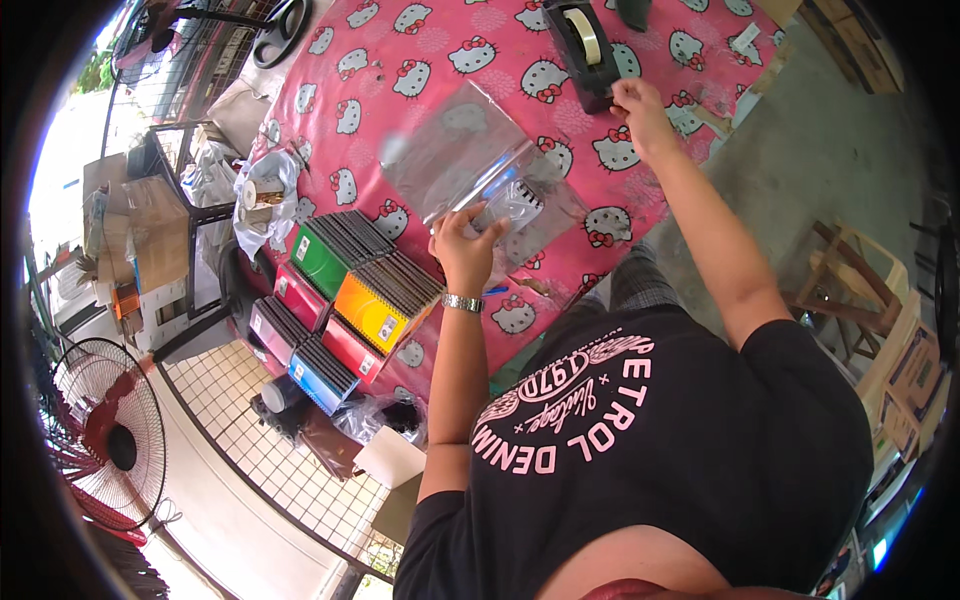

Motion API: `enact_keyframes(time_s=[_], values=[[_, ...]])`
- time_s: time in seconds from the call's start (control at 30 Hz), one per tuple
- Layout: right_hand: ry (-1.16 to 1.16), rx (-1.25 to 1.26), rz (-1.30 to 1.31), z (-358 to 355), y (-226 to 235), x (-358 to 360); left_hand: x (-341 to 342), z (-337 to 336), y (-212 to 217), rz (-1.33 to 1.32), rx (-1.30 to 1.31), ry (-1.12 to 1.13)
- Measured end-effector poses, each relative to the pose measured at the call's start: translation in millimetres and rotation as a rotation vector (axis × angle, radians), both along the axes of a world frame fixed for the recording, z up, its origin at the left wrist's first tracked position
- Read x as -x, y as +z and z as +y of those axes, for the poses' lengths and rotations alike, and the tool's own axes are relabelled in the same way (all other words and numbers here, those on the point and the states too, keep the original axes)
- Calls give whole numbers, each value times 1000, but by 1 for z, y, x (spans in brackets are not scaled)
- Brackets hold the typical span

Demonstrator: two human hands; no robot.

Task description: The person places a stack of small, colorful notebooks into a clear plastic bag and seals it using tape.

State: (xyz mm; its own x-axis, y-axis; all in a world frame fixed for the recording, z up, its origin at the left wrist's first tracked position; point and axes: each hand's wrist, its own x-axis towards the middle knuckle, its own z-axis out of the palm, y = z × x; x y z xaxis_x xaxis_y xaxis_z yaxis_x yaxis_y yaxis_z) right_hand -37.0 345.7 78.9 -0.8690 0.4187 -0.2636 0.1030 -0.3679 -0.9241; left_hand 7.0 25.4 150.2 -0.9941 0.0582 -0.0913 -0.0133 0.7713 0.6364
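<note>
A clear plastic sheet (440, 150) lies across the pink cartoon-cat table cover, glossy and creased along a fold. At its near left edge my left hand (466, 250), with a metal watch on the wrist, grips the plastic between thumb and fingers. Beneath the plastic beside that hand is a small pale item (520, 203) with a row of black marks on its edge; glare hides its kind. My right hand (642, 112) is closed at the near end of a black tape dispenser (588, 72) holding a roll of tape (581, 38). Whatever its fingertips pinch is too small to make out.
Stacks of spiral notebooks, including green (325, 250) and yellow (375, 305), stand at the table's left edge. Scissors (283, 35) lie at the far left. A fan (110, 440) stands lower left. A wooden chair (850, 275) is on the right.
</note>
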Motion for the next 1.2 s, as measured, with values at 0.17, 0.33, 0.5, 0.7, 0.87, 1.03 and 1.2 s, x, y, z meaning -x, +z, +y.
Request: enact_keyframes(time_s=[0.17, 0.33, 0.5, 0.7, 0.87, 1.03, 1.2], values=[[91, 701, -86, -12, -40, -36, -2, -4, -19, 58, -147, 26], [979, 459, -207, -77, 9, 27, -5, -4, -22, 77, -139, 74], [1755, -1264, 254, -146, 100, 85, -5, -5, -20, -6, -206, 132], [1757, -897, 42, -128, 7, 90, -21, 11, -17, 219, 80, -38], [1293, -734, 636, -95, -21, 19, -31, 26, -14, 176, -20, -88], [1119, -546, 382, -80, 41, 1, -16, 27, 19, 254, 60, -149], [201, -265, 533, 32, 125, 48, 19, 69, 79, 429, -316, -1]])
